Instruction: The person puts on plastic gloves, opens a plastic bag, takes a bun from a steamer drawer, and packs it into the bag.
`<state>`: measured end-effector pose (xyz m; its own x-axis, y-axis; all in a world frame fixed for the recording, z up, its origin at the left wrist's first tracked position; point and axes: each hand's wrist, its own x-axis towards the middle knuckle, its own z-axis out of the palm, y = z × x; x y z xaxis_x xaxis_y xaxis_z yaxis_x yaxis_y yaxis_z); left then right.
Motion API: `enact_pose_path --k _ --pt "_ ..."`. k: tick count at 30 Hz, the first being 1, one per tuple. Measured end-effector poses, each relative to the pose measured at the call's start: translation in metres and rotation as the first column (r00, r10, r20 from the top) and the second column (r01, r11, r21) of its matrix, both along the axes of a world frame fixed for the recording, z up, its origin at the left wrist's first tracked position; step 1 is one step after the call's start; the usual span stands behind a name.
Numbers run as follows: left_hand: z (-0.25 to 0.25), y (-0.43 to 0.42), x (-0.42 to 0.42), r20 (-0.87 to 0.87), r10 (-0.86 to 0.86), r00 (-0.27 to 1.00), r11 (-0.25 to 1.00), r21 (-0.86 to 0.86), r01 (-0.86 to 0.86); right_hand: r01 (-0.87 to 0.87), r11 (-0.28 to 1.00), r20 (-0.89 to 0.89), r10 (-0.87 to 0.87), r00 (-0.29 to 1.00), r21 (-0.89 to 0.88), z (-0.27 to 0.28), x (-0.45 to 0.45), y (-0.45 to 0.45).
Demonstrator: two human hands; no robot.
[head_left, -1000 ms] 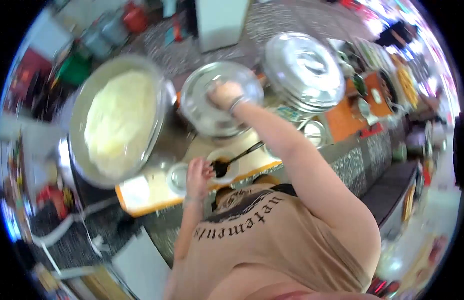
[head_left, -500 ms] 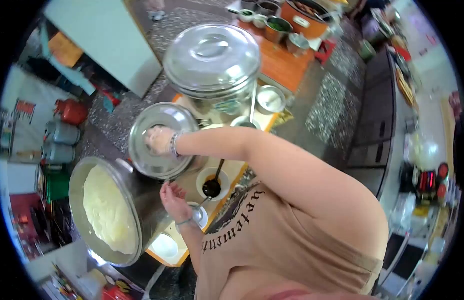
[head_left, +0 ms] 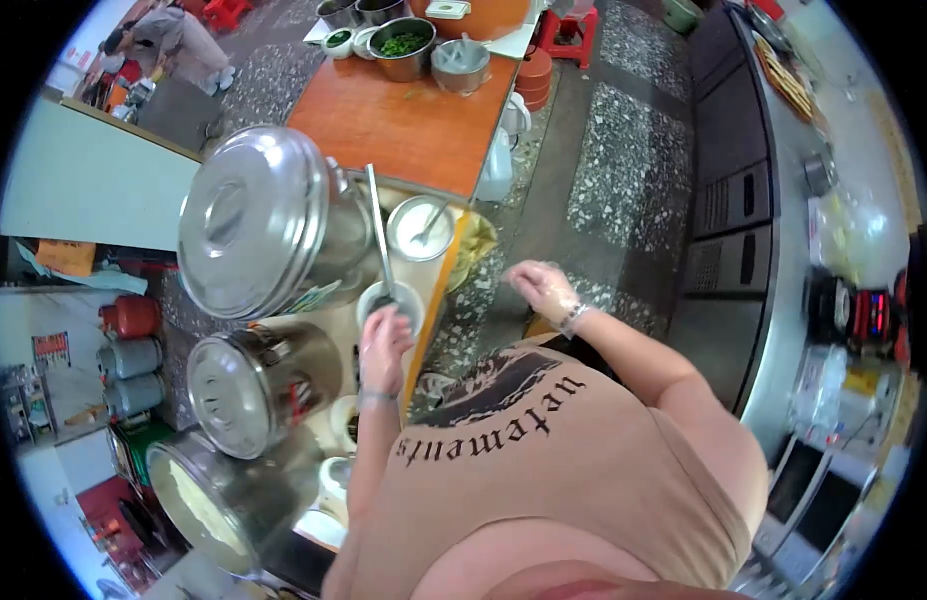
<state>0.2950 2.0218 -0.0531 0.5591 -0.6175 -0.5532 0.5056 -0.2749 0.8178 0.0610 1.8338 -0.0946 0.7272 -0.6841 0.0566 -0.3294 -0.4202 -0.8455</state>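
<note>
My left hand [head_left: 383,350] reaches to the near edge of a white bowl [head_left: 408,300], its fingers loosely extended; whether they touch the rim is unclear. A long-handled metal ladle [head_left: 379,225] rests in that bowl. My right hand [head_left: 543,290] is in the air to the right of the counter, fingers loosely bent and apart, holding nothing. Left of my left hand stands a lidded steel pot [head_left: 293,375]. Beyond it is a larger lidded pot [head_left: 248,220]. A metal bowl of white contents with a spoon [head_left: 420,228] lies past the ladle bowl.
An open pot with pale contents [head_left: 208,510] stands at lower left. The orange table [head_left: 403,120] holds a pot of chopped greens [head_left: 401,45]. A steel counter [head_left: 783,220] runs along the right. A person [head_left: 173,45] is bent over at the far upper left.
My right hand has let go of the middle pot's lid, now on its pot, and swung right. My left hand has moved to the ladle bowl. The view has turned right.
</note>
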Motion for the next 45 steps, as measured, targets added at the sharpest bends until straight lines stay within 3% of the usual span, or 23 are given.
enact_pose_path --k 1,3,7,12,15,16,18,19,21,23,25,27,28,29,31,34,35,36,37,38,39,40,45 --pt "-0.008 -0.045 -0.024 -0.033 -0.049 0.998 0.999 -0.001 0.049 -0.023 1.0 -0.01 0.023 1.0 0.006 -0.002 -0.018 -0.032" --pt "-0.02 -0.117 -0.072 -0.094 -0.176 0.98 0.984 -0.02 0.174 0.177 0.973 0.016 -0.181 0.983 0.147 -0.01 -0.045 -0.079" --pt "-0.014 -0.23 -0.142 -0.097 -0.405 0.909 0.913 -0.093 0.397 0.206 0.961 -0.077 -0.195 0.978 0.182 -0.031 -0.082 -0.175" --pt "-0.02 -0.318 -0.127 -0.105 -0.263 0.959 0.962 0.053 0.269 0.187 0.955 -0.126 -0.162 0.979 0.229 -0.053 -0.064 -0.284" --pt "-0.041 -0.369 -0.104 -0.178 -0.177 0.968 0.979 0.064 0.191 0.264 0.935 -0.101 -0.246 0.964 0.238 -0.062 -0.031 -0.352" --pt "-0.05 -0.39 -0.094 -0.225 -0.175 0.958 0.982 0.034 0.188 0.281 0.95 -0.116 -0.266 0.957 0.136 -0.085 -0.023 -0.376" --pt "-0.129 -0.417 -0.067 -0.097 -0.412 0.906 0.902 -0.185 0.391 0.366 0.922 -0.18 -0.341 0.923 0.129 -0.109 -0.007 -0.427" --pt "-0.082 -0.452 -0.073 -0.223 -0.268 0.937 0.961 0.002 0.275 0.438 0.856 -0.292 -0.36 0.886 0.275 -0.105 0.002 -0.456" --pt "-0.09 -0.498 -0.073 -0.272 -0.236 0.933 0.97 -0.013 0.242 0.506 0.847 -0.277 -0.453 0.848 0.165 -0.181 0.005 -0.514" --pt "-0.087 -0.533 -0.072 -0.264 -0.266 0.927 0.962 -0.006 0.274 0.52 0.842 -0.243 -0.479 0.844 0.145 -0.2 0.025 -0.57" --pt "-0.087 -0.565 -0.071 -0.245 -0.349 0.905 0.935 -0.019 0.355 0.455 0.887 -0.521 -0.356 0.776 0.071 -0.209 0.047 -0.619" --pt "-0.101 -0.589 -0.069 -0.234 -0.411 0.881 0.904 0.021 0.427 0.373 0.927 -0.61 -0.278 0.742 0.031 -0.234 0.079 -0.66" --pt "-0.114 -0.601 -0.068 -0.229 -0.443 0.867 0.885 0.044 0.463 0.291 0.957 -0.697 -0.217 0.683 -0.013 -0.246 0.096 -0.681" --pt "-0.13 -0.614 -0.067 -0.239 -0.428 0.871 0.893 0.038 0.449 0.34 0.934 -0.744 -0.154 0.65 0.104 -0.221 0.122 -0.694" --pt "-0.172 -0.644 -0.068 -0.235 -0.455 0.859 0.845 0.189 0.499 0.246 0.969 -0.754 -0.146 0.64 0.021 -0.28 0.158 -0.716" --pt "-0.243 -0.685 -0.083 -0.217 -0.352 0.91 0.92 0.096 0.379 0.109 0.988 -0.785 0.022 0.619 0.113 -0.314 0.195 -0.739" --pt "-0.37 -0.667 -0.106 0.239 -0.558 0.794 0.791 -0.135 0.597 0.073 0.987 -0.78 0.068 0.622 0.145 -0.316 0.197 -0.741" --pt "-0.414 -0.682 -0.115 0.217 -0.549 0.807 0.799 -0.146 0.583 0.046 0.984 -0.774 0.104 0.624 0.169 -0.318 0.2 -0.746" --pt "-0.445 -0.696 -0.123 -0.042 -0.35 0.936 0.887 -0.335 0.317 0.019 0.98 -0.766 0.142 0.626 0.197 -0.317 0.197 -0.75" --pt "-0.464 -0.711 -0.128 -0.326 -0.154 0.933 0.902 -0.432 -0.002 -0.004 0.975 -0.753 0.175 0.635 0.223 -0.315 0.192 -0.754" --pt "-0.473 -0.728 -0.127 -0.592 0.01 0.806 0.843 -0.429 -0.325 -0.025 0.968 -0.736 0.206 0.645 0.249 -0.31 0.186 -0.758" --pt "-0.467 -0.749 -0.12 -0.653 0.12 0.748 0.845 -0.329 -0.422 -0.04 0.96 -0.719 0.234 0.654 0.276 -0.305 0.179 -0.762" --pt "-0.423 -0.808 -0.096 -0.513 0.302 0.803 0.947 0.064 -0.314 -0.131 0.881 -0.586 0.407 0.7 0.455 -0.254 0.129 -0.784"
